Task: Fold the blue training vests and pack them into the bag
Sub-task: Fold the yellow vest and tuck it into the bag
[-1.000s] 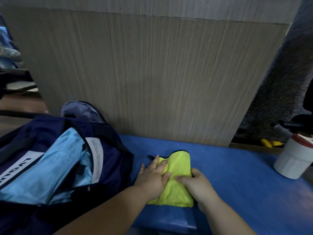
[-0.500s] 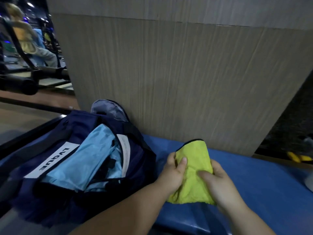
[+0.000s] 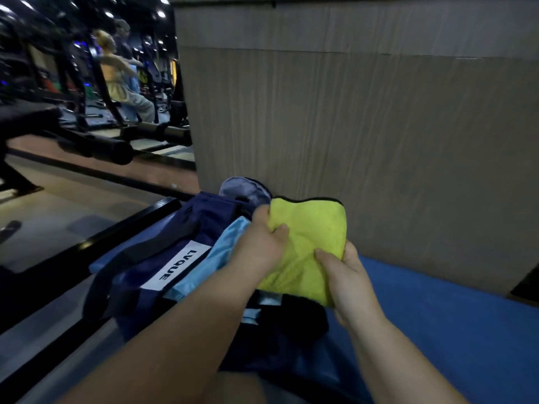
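A folded yellow-green cloth with a dark trimmed edge hangs in the air over the right end of the open navy bag. My left hand grips its left side, thumb on top. My right hand pinches its lower right corner. Inside the bag lies light blue vest fabric, beside a white label reading LVQUE. My left forearm covers part of the bag's opening.
The bag rests on a blue padded bench that runs off to the right. A wood-grain panel stands directly behind. To the left are a black rail, the floor, gym machines and a person exercising in the distance.
Both hands lifted the yellow-green cloth off the blue bench and carried it left, over the bag. The view swung left, so the white cup on the right dropped out of sight.
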`<state>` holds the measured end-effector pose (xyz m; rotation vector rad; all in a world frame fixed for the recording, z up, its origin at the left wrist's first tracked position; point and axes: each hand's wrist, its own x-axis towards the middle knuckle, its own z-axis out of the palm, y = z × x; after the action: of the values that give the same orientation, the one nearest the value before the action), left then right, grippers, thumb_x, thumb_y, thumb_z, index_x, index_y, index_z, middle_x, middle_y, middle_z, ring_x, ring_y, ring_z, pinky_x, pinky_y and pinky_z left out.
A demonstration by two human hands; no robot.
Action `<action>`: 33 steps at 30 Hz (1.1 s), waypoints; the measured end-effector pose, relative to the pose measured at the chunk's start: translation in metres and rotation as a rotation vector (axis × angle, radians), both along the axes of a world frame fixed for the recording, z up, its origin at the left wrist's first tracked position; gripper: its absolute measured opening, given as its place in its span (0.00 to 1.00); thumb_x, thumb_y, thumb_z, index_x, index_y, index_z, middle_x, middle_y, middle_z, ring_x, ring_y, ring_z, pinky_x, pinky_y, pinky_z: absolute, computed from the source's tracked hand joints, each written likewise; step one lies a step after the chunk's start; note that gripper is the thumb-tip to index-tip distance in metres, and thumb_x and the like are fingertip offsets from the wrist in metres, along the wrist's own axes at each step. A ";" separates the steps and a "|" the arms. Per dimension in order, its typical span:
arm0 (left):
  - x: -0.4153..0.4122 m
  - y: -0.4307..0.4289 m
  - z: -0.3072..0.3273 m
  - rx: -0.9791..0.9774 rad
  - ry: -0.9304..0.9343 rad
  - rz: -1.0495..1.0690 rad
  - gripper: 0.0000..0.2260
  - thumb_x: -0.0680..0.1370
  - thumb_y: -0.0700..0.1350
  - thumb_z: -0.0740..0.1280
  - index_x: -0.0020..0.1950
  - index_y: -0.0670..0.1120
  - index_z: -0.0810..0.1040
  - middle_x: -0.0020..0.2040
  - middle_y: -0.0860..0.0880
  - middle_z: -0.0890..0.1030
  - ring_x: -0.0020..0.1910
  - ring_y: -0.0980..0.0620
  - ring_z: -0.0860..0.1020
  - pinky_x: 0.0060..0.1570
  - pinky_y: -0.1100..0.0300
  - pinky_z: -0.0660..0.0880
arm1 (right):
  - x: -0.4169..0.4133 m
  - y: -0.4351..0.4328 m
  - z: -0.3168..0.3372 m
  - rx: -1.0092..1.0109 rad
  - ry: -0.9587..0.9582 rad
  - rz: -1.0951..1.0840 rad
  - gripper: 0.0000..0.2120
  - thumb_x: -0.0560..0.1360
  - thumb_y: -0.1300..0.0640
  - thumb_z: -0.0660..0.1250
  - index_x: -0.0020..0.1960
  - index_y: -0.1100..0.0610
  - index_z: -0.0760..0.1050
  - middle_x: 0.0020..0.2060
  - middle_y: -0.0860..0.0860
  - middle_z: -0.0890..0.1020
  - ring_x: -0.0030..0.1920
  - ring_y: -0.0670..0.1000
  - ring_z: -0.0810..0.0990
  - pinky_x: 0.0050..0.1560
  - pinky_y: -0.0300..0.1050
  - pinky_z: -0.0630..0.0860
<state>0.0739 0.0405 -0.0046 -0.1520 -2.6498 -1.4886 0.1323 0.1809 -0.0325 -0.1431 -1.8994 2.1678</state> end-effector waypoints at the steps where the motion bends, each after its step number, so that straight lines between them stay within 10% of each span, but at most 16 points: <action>1: -0.003 -0.014 0.004 -0.060 0.017 0.042 0.23 0.82 0.51 0.59 0.75 0.52 0.59 0.63 0.43 0.75 0.59 0.40 0.75 0.55 0.52 0.72 | -0.007 -0.013 0.002 0.073 0.017 0.020 0.08 0.79 0.60 0.65 0.50 0.47 0.73 0.44 0.47 0.82 0.44 0.46 0.82 0.43 0.41 0.78; 4: -0.016 -0.054 0.004 -0.221 0.025 0.154 0.21 0.82 0.50 0.59 0.73 0.50 0.61 0.62 0.40 0.76 0.58 0.37 0.75 0.52 0.50 0.72 | -0.028 -0.046 0.003 0.468 0.083 0.037 0.03 0.78 0.50 0.64 0.49 0.48 0.74 0.45 0.47 0.80 0.47 0.46 0.79 0.48 0.43 0.77; 8: -0.030 -0.087 -0.025 -0.453 -0.043 0.203 0.22 0.82 0.52 0.58 0.74 0.47 0.59 0.66 0.39 0.71 0.61 0.37 0.73 0.53 0.48 0.71 | -0.050 -0.065 -0.012 1.120 -0.053 0.028 0.21 0.80 0.41 0.56 0.67 0.52 0.71 0.60 0.52 0.72 0.65 0.55 0.66 0.65 0.51 0.66; 14: -0.027 -0.087 -0.037 -0.784 0.181 0.294 0.27 0.80 0.53 0.60 0.77 0.54 0.54 0.79 0.49 0.53 0.75 0.42 0.55 0.68 0.43 0.59 | -0.046 -0.061 -0.023 0.996 -0.130 -0.055 0.26 0.79 0.43 0.62 0.73 0.52 0.63 0.66 0.53 0.68 0.67 0.54 0.65 0.62 0.48 0.67; 18: -0.022 -0.074 -0.028 -0.821 0.335 0.184 0.26 0.82 0.54 0.56 0.78 0.56 0.53 0.79 0.54 0.57 0.76 0.46 0.53 0.71 0.45 0.52 | -0.048 -0.053 -0.027 0.962 -0.237 -0.076 0.20 0.77 0.40 0.65 0.58 0.53 0.67 0.56 0.52 0.76 0.53 0.53 0.76 0.44 0.44 0.70; 27: -0.024 -0.071 -0.055 -0.887 0.063 -0.133 0.31 0.78 0.69 0.44 0.77 0.62 0.35 0.80 0.57 0.40 0.79 0.44 0.42 0.74 0.36 0.45 | -0.042 -0.038 -0.033 1.277 -0.279 -0.066 0.14 0.82 0.46 0.55 0.51 0.55 0.72 0.49 0.54 0.81 0.49 0.54 0.79 0.41 0.43 0.69; 33: -0.023 -0.052 -0.054 -0.839 0.031 -0.139 0.30 0.79 0.67 0.44 0.78 0.60 0.36 0.80 0.56 0.40 0.79 0.44 0.43 0.74 0.37 0.45 | -0.043 -0.020 -0.026 1.090 -0.181 -0.197 0.18 0.83 0.48 0.55 0.38 0.56 0.69 0.36 0.52 0.78 0.39 0.53 0.76 0.35 0.46 0.67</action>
<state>0.0512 -0.0111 -0.0583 -0.4116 -3.0913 -0.2939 0.0893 0.1611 -0.0581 -0.2897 -2.7172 0.7972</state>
